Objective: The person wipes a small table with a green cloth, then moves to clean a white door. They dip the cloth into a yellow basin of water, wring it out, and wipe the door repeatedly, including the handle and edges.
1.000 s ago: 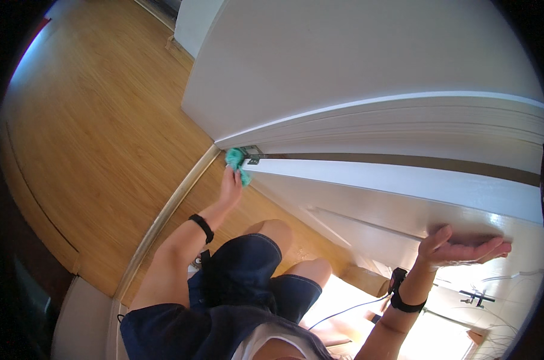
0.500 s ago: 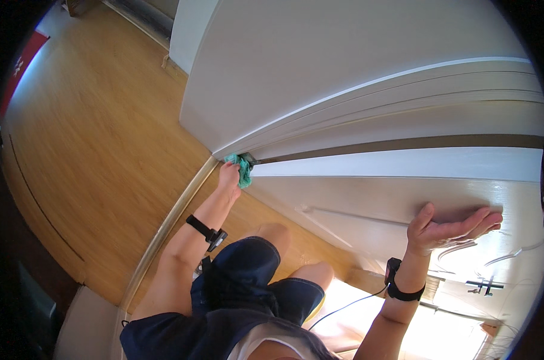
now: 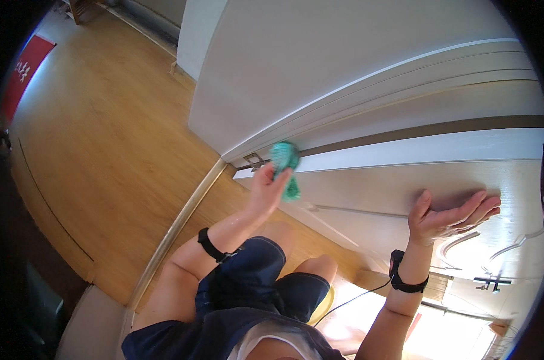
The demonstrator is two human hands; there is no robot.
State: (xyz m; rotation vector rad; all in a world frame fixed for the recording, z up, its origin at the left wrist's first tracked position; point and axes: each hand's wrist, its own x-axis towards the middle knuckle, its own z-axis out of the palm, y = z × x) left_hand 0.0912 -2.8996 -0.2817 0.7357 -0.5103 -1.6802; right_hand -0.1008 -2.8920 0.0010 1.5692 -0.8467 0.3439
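Observation:
Bunched in my left hand (image 3: 268, 189) is a green cloth (image 3: 285, 157), slightly smeared by motion. It lies against the narrow white edge of a door (image 3: 368, 155), close to a metal hinge (image 3: 254, 159) in the gap beside the frame. My right hand (image 3: 452, 217) rests, fingers spread and thumb up, against the door's broad face. It holds nothing. A black strap circles each of my forearms.
The white door frame (image 3: 404, 90) runs along the far side of the gap. A pale threshold strip (image 3: 185, 219) crosses the wooden floor (image 3: 116, 138). On the door's face sits a metal handle (image 3: 492, 282). A red mat (image 3: 29, 75) lies far left.
My left hand has moved the green cloth rightward, off the hinge corner and along the door edge, so the hinge now shows. My right hand stays on the door.

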